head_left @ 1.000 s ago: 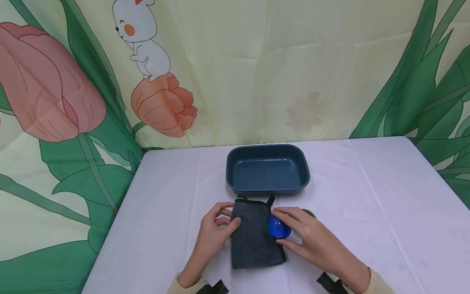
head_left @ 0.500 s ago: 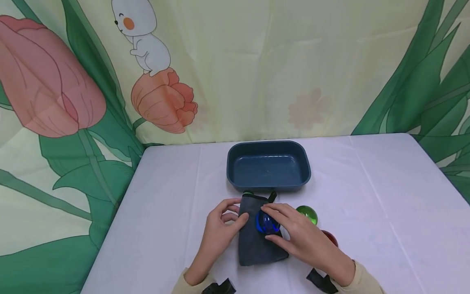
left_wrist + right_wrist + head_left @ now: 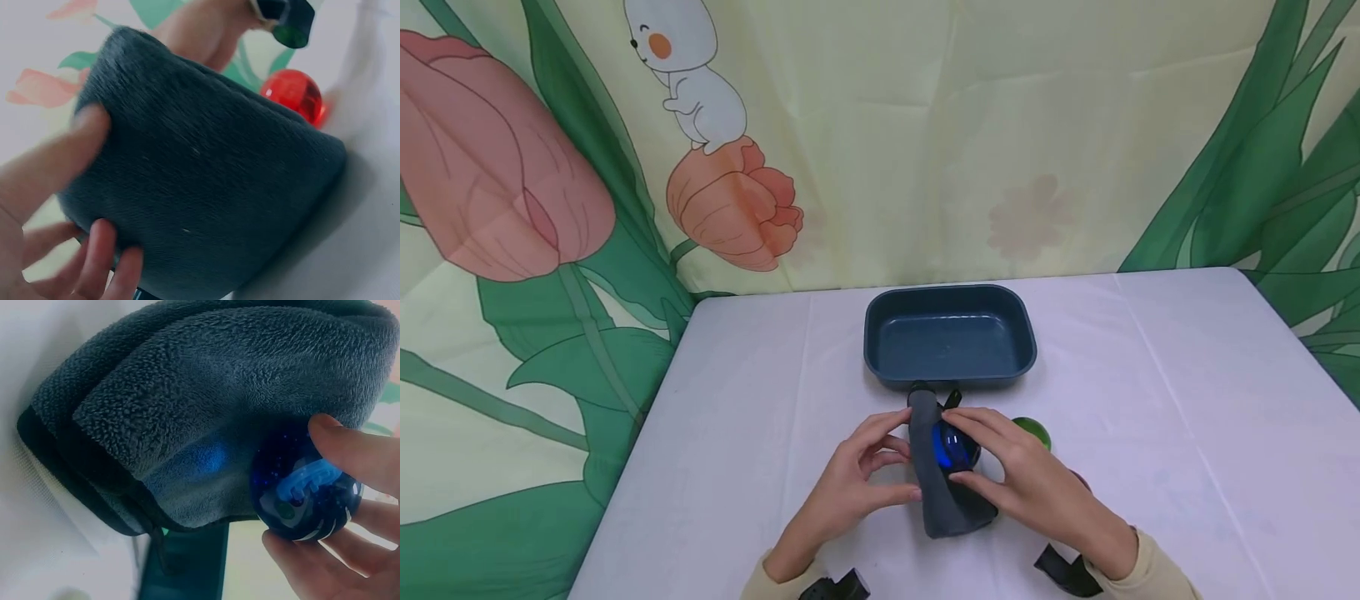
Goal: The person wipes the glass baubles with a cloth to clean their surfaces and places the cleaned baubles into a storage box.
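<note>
A dark grey plush cloth (image 3: 934,492) with black edging and a hanging loop is folded up, its left side raised beside a clear blue ball (image 3: 957,450). My right hand (image 3: 1030,475) grips this ball between thumb and fingers, against the cloth. A pale blue shape shows inside the ball (image 3: 300,494) in the right wrist view. My left hand (image 3: 853,479) is at the cloth's left side, thumb and fingers spread apart. In the left wrist view its thumb and fingertips lie along the cloth's outer face (image 3: 206,169), which hides the blue ball there.
A dark blue rectangular tray (image 3: 951,333) stands just behind the cloth. A green ball (image 3: 1034,430) sits beyond my right hand. A red ball (image 3: 290,90), mostly hidden in the head view, lies near the right wrist. A printed curtain (image 3: 880,167) hangs behind the white-covered table (image 3: 752,375).
The cloth's left side has lifted and turned over toward the blue ball, narrowing the cloth in view. My left thumb has left its top face. The right hand, with the ball, has moved slightly left.
</note>
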Demonstrator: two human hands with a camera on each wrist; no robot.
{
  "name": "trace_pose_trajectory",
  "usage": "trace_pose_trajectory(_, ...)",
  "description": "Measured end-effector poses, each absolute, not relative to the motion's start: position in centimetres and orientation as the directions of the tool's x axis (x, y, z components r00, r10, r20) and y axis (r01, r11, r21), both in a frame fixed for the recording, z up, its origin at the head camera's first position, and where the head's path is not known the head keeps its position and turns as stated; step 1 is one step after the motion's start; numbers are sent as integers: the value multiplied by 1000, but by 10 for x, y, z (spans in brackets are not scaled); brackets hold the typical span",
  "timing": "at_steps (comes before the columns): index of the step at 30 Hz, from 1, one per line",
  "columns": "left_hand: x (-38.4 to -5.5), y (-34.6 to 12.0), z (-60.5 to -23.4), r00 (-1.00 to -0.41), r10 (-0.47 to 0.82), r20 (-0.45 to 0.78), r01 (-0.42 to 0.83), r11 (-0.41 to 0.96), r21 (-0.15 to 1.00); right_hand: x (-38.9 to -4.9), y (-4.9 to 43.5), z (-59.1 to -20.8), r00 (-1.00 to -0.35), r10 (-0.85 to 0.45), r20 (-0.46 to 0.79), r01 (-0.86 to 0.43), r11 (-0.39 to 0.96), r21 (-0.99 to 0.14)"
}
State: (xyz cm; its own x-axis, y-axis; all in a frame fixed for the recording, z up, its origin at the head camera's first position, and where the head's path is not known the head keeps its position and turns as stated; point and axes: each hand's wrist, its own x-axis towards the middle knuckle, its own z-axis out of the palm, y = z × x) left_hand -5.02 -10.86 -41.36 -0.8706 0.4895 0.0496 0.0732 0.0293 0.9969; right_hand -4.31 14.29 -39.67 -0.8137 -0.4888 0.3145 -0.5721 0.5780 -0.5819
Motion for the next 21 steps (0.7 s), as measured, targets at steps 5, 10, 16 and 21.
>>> trace_pose_trajectory(5,-51,-100,-420,-875,459,156,237,125,963,-43,145,-397,-817,-483,315,-564,551,-615)
trace_pose_trajectory(10,-52,-90,-426,-879,414,236,327,163,931,-43,146,-396,-833,-466,298,-535,542,-649)
trace_pose_trajectory(16,-51,-80,-430,-849,401,344,430,146,891,-45,147,-394,-840,-451,300,-511,475,-717)
trace_pose_trajectory(21,-49,-74,-432,-832,401,383,483,184,856,-47,147,-392,-870,-415,266,-441,413,-797)
